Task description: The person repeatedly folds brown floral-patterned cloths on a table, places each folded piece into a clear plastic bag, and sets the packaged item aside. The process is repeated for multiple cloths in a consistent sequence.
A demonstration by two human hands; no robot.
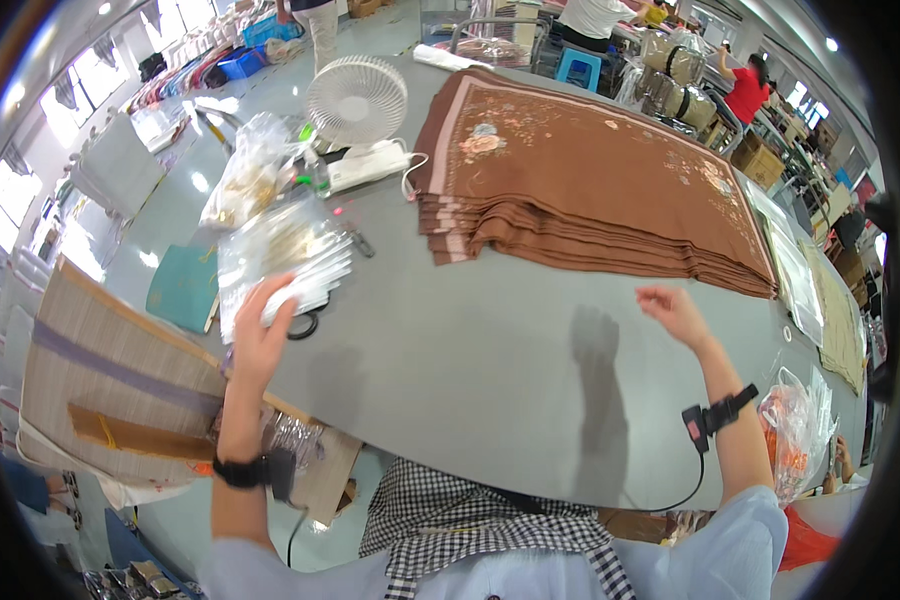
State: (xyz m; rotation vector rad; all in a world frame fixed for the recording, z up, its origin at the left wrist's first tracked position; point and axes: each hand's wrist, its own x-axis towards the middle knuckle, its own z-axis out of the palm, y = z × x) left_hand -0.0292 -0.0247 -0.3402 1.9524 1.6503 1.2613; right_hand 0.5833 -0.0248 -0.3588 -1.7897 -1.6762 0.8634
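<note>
My left hand (262, 318) rests on the near edge of a fanned stack of clear plastic bags (295, 245). Its thumb and fingers are apart, with bag plastic showing between them. Beside that hand, the black handle of scissors (305, 326) sticks out from under the bags. My right hand (676, 314) hovers above the grey table (470, 370), empty, fingers loosely bent and apart, casting a shadow. Beyond it lies a thick pile of folded brown cloths (590, 180) with a floral print and pale pink border, its near edges layered unevenly.
A white fan (358, 100) stands at the far left beside a white power strip (368, 165) and a filled clear bag (250, 170). A teal folder (182, 288) lies left of the bags. Flat plastic packages (785, 265) line the right edge. Other people work in the background.
</note>
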